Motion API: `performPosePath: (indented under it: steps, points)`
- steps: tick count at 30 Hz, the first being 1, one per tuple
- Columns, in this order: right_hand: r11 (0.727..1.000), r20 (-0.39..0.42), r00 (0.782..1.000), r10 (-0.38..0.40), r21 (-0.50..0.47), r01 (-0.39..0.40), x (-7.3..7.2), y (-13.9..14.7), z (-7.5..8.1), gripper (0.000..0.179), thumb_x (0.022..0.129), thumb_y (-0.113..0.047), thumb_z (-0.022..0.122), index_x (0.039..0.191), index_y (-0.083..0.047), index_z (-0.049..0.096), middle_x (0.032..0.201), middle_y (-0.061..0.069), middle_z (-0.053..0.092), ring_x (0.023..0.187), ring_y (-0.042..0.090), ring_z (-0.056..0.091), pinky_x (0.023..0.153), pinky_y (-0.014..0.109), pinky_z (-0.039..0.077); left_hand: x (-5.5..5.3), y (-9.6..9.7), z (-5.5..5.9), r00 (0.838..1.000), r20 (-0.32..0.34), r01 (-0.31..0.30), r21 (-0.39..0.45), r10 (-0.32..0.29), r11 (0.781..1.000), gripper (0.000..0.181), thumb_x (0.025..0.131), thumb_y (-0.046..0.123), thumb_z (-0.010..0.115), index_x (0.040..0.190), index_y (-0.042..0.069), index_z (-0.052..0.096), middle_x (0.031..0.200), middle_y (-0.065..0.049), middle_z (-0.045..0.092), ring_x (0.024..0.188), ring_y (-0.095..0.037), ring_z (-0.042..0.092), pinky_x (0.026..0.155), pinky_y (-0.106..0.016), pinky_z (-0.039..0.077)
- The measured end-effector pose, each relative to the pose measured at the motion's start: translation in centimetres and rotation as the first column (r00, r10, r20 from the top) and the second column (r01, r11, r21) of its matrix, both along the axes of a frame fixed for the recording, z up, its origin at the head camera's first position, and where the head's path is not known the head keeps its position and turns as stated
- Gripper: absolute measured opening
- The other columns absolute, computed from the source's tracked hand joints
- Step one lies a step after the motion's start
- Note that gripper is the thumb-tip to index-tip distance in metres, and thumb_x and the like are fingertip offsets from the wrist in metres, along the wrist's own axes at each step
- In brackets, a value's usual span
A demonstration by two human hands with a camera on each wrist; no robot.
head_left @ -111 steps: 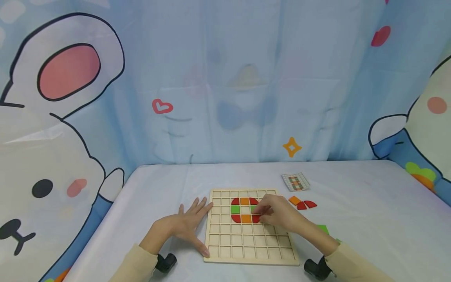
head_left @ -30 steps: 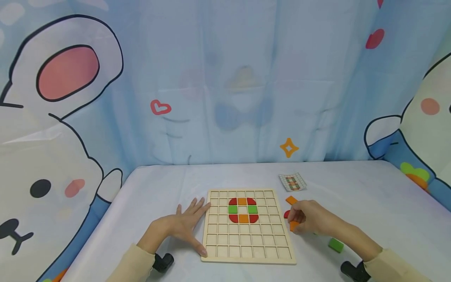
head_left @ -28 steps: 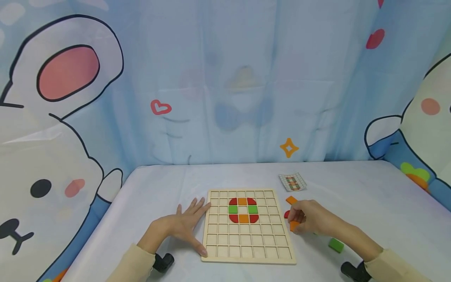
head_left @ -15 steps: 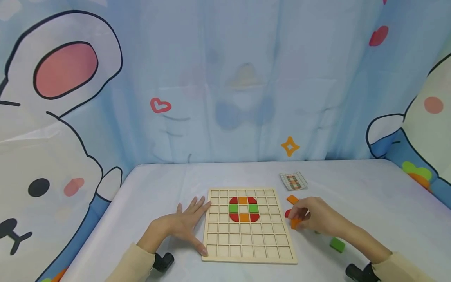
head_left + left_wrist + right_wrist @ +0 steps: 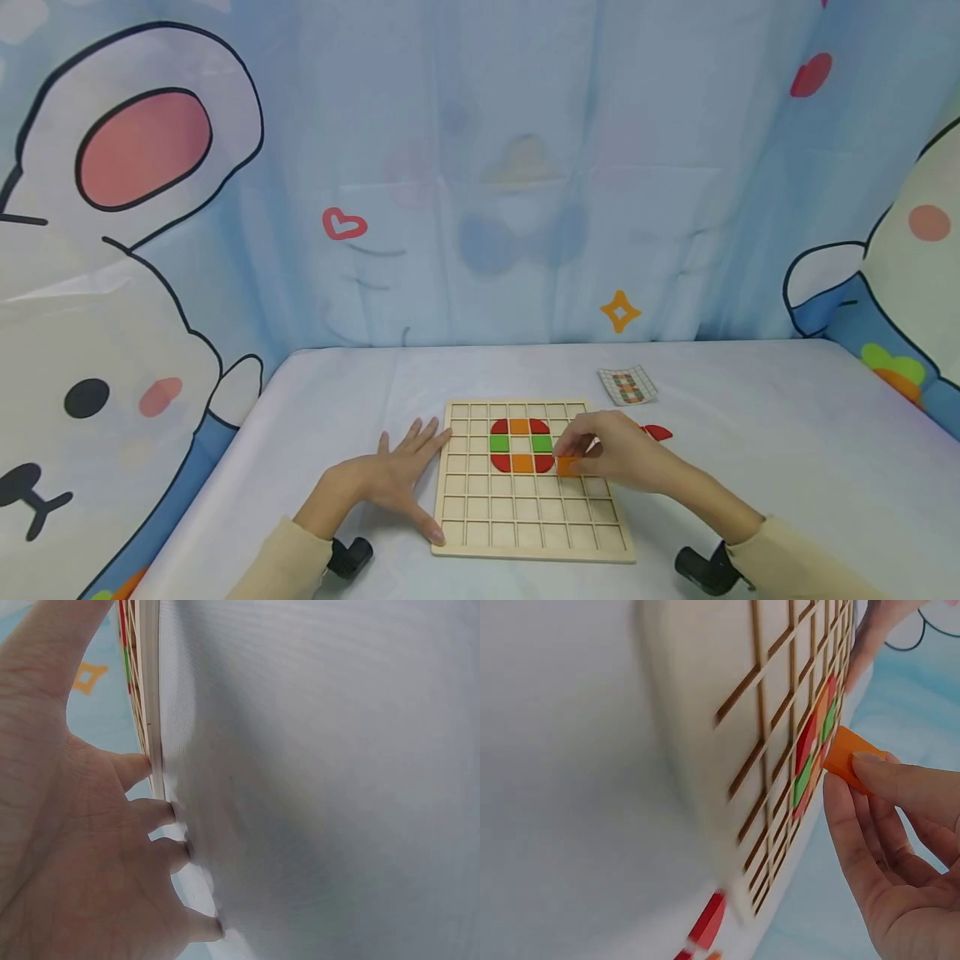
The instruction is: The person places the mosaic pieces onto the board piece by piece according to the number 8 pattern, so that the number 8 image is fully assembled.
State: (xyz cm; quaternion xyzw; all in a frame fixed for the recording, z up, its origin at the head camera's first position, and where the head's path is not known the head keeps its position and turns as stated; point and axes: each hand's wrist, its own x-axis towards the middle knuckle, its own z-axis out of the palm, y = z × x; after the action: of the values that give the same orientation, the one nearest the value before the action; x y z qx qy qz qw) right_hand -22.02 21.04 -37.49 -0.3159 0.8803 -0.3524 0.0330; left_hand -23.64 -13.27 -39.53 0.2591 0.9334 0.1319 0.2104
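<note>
My right hand [image 5: 618, 450] pinches an orange square tile [image 5: 849, 757] between thumb and fingers, over the right part of a wooden grid board [image 5: 525, 529]. Just left of it on the board lies a ring of tiles: red rounded corners [image 5: 500, 463], orange squares [image 5: 519, 427] above and below, green squares [image 5: 499, 443] at the sides. The cell in the ring's middle holds no tile. My left hand [image 5: 397, 479] is spread, its thumb and a fingertip touching the board's left edge. In the left wrist view the fingers [image 5: 135, 769] reach down along that edge.
A small printed pattern card [image 5: 627, 387] lies behind the board on the right. A red tile [image 5: 658, 432] shows beyond my right hand, while the forearm covers other ground there. In the right wrist view red pieces [image 5: 707, 921] lie beside the board. A patterned curtain [image 5: 517, 167] hangs behind the table.
My right hand has carried the orange tile leftward from the table beside the board to above its grid. Earlier, it placed a green tile at the ring's right side. My left hand stays put.
</note>
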Motion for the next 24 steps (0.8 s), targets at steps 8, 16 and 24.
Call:
performPosePath:
  steps: [8,16,24]
  points:
    - [0.997,0.047,0.996,0.076,-0.032,-0.075,-0.4,-3.9,-0.4,0.018,0.086,0.008,0.080,0.095,-0.007,0.078,0.094,-0.005,0.071,0.082,0.006,0.063,0.074,0.023,0.059,0.1,0.1,0.0,1.000,0.005,0.004,0.001,-0.004,1.000,0.133,0.074,0.054,0.093,0.169,0.014,0.010,0.176,-0.015,0.000,0.162,-0.034,-0.004,0.122,-0.072,0.002]
    - [0.997,0.045,0.996,0.071,0.007,-0.071,-0.4,-5.1,-0.9,0.015,0.087,0.007,0.079,0.095,-0.006,0.080,0.090,-0.006,0.073,0.080,0.004,0.061,0.073,0.023,0.056,-0.2,0.1,-0.1,1.000,0.006,0.006,-0.007,-0.006,1.000,0.133,0.074,0.056,0.092,0.170,0.016,0.009,0.176,-0.013,-0.001,0.162,-0.032,-0.005,0.122,-0.071,0.001]
    - [0.996,0.033,0.996,0.085,0.020,-0.086,-0.4,-5.1,-0.8,0.018,0.085,0.010,0.079,0.095,-0.005,0.082,0.091,-0.006,0.074,0.079,0.004,0.064,0.073,0.023,0.057,-0.2,0.0,-0.1,1.000,0.014,0.000,-0.012,0.000,1.000,0.134,0.074,0.055,0.092,0.170,0.015,0.008,0.176,-0.013,-0.002,0.162,-0.033,-0.005,0.122,-0.072,0.001]
